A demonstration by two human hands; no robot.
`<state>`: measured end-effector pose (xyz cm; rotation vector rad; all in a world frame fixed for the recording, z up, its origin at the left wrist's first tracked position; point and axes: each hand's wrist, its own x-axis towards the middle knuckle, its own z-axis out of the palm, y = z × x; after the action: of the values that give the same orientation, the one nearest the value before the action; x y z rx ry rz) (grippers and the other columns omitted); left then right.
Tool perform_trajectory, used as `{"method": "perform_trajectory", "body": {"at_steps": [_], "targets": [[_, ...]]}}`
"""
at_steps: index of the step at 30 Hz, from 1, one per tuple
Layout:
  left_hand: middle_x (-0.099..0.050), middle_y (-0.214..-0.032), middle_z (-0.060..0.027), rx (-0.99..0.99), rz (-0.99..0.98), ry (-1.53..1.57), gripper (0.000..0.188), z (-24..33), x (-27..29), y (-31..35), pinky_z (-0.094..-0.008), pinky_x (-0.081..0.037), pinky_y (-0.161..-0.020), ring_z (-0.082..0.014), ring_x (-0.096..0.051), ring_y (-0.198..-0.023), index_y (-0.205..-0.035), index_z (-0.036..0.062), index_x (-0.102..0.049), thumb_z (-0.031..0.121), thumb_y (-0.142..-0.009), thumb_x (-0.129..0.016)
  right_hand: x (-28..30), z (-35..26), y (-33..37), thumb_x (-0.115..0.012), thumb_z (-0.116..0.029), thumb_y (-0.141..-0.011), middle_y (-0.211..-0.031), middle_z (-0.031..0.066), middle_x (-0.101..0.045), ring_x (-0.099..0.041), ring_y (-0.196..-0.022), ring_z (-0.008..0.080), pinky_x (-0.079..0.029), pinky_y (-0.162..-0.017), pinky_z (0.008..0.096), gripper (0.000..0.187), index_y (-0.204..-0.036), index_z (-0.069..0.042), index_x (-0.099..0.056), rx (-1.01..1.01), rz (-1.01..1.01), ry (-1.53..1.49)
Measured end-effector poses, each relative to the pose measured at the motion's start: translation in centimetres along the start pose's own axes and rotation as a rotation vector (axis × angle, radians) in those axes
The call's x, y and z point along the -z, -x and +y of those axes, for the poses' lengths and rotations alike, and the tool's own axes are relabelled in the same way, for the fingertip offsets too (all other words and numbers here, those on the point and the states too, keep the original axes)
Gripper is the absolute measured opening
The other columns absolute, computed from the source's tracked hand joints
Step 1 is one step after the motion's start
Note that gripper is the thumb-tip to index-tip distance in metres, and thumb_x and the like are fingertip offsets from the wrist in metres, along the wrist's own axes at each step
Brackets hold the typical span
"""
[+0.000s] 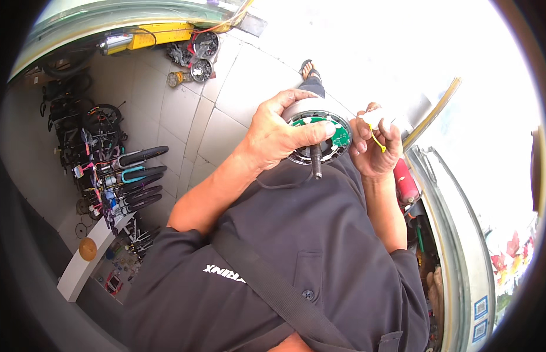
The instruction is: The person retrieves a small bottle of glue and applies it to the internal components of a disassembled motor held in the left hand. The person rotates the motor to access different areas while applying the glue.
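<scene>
My left hand (273, 132) grips a round hub motor core (335, 154) in front of my belly, its thumb lying across the face. A green circuit board (341, 136) shows inside the ring, partly hidden by that thumb. From its centre a dark axle (316, 161) points toward me, and a black cable hangs below it. Just right of the motor core, my right hand (375, 154) has its fingers closed on a small white piece (382, 117), washed out by glare. A thin bent yellow strip (377, 139) hangs from the same fingers; whether it joins the white piece, I cannot tell.
Several bicycles (132, 176) stand in a row at the left. Round containers of small parts (202, 70) sit on the tiled floor (229, 126) near a yellow case (161, 35). A red cylinder (405, 182) and a glass door frame (460, 246) are close on my right.
</scene>
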<state>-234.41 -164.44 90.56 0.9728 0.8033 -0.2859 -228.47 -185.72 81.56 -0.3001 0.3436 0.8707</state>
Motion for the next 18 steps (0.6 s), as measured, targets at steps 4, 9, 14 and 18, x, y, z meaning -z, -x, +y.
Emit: {"method": "perform_trajectory", "body": {"at_steps": [4,9,14,18], "targets": [[-0.07,-0.113,-0.0147,-0.036,0.006,-0.116,0.066,3.2,0.2,-3.0,-0.0344,-0.06,-0.089,-0.0201,-0.07,-0.1,-0.129,-0.0064,-0.058,0.008,-0.076,-0.092,-1.8,-1.3,-3.7,-0.065,-0.034,-0.095,-0.08,0.0094,-0.06,-0.056,-0.062,0.0183,-0.045,-0.051,0.0273,0.035,-0.116,-0.006,-0.058,0.029,-0.001,0.022],[-0.069,-0.113,-0.0127,-0.2,0.044,-0.384,0.062,6.7,-0.3,-6.0,-0.0329,-0.059,-0.089,-0.0186,-0.069,-0.101,-0.125,-0.0032,-0.062,0.013,-0.075,-0.094,-3.5,-4.1,-8.7,-0.065,-0.033,-0.095,-0.079,0.0111,-0.062,-0.056,-0.062,0.0184,-0.044,-0.049,0.0274,0.034,-0.114,-0.006,-0.057,0.031,-0.038,0.02],[-0.066,-0.114,-0.0093,-0.361,0.167,-0.601,0.061,10.7,-2.8,-7.3,-0.0328,-0.056,-0.09,-0.0183,-0.067,-0.103,-0.122,-0.0018,-0.065,0.018,-0.073,-0.094,-5.5,-7.5,-13.5,-0.066,-0.034,-0.093,-0.078,0.0119,-0.063,-0.056,-0.061,0.0168,-0.044,-0.051,0.0268,0.034,-0.108,-0.005,-0.058,-0.032,-0.112,0.034],[-0.064,-0.113,-0.0083,-0.563,0.22,-0.725,0.057,12.3,-4.7,-7.9,-0.0337,-0.052,-0.093,-0.0188,-0.064,-0.107,-0.118,0.0,-0.069,0.019,-0.071,-0.094,-7.4,-10.6,-16.0,-0.071,-0.033,-0.089,-0.081,0.0136,-0.065,-0.059,-0.062,0.015,-0.047,-0.055,0.0255,0.036,-0.104,-0.002,-0.058,-0.091,-0.21,0.108]]}}
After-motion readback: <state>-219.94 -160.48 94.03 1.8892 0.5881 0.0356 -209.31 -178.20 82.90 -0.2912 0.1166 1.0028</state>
